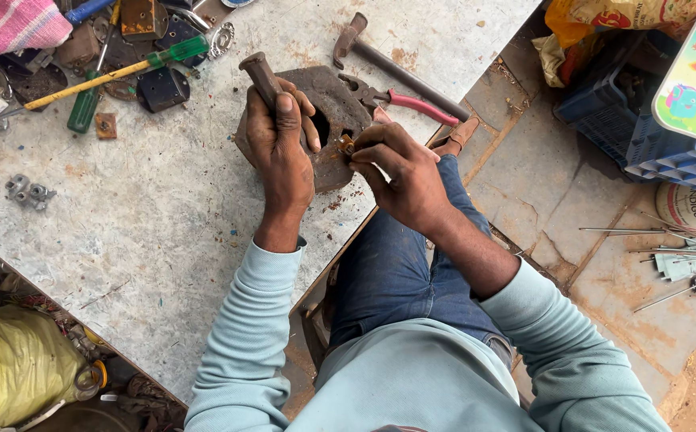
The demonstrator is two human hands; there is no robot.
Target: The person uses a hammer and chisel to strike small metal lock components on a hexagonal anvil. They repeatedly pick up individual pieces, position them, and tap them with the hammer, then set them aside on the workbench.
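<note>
A rusty, rough metal block point(333, 112) with a dark hole in it is being used as a rest near the table's edge, on the pale, scuffed and rust-stained tabletop point(156, 216). The left hand point(280, 140) is being kept closed in a full fist around a brown, rounded tool handle point(258, 74), which is sticking up towards 11 o'clock. The right hand point(400, 172) is being held nearly closed, its fingertips pinched on a small brownish metal piece point(345, 145) that is being pressed against the block at its 5 o'clock side. At 1 o'clock from the block, red-handled pliers point(400, 100) and a rusty hammer point(388, 60) are being left lying on the table. At 10 o'clock, a green-and-yellow screwdriver point(120, 72) is lying among dark metal plates. At 3 o'clock, on the stone floor, a blue ribbed plastic crate point(644, 136) is being covered by a colourful flat box; its contents cannot be told.
</note>
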